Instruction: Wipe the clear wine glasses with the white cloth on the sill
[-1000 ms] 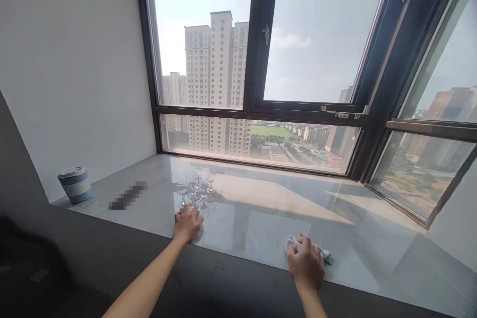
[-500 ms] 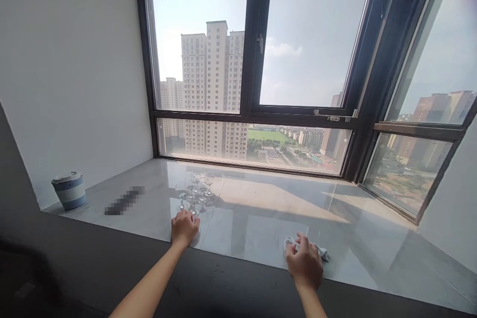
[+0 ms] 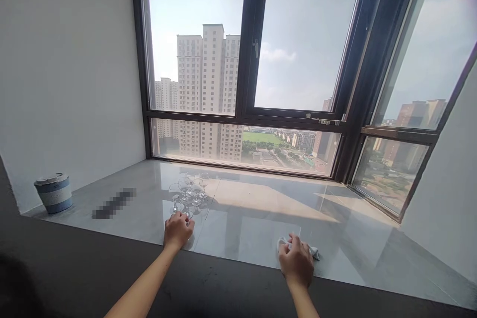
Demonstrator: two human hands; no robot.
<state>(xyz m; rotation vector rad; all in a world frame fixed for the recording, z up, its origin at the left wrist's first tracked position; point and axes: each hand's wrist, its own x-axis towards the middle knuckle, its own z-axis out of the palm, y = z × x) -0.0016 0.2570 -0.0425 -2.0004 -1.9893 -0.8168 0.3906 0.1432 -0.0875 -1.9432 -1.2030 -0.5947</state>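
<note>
My right hand (image 3: 297,260) is closed over a crumpled pale cloth (image 3: 315,252), pressing it on the glossy tiled sill (image 3: 238,238) near the front edge. Parts of the cloth stick out on both sides of the fingers. To the left, my left hand (image 3: 179,230) rests at the sill's front edge with its fingers curled. Just beyond it stands a cluster of several clear stemmed glasses (image 3: 196,197). The nearest glass sits right at the fingertips; whether the fingers touch or hold it is hidden.
A blue and white paint bucket (image 3: 55,194) with a lid stands at the sill's left end. Beside it lies a dark, pixelated long object (image 3: 114,203). A dark-framed window (image 3: 242,118) closes off the back, and a white wall (image 3: 74,69) rises on the left.
The view has shifted slightly, so everything appears a little further left. Both hands, the cloth and the glasses keep about the same places on the sill.
</note>
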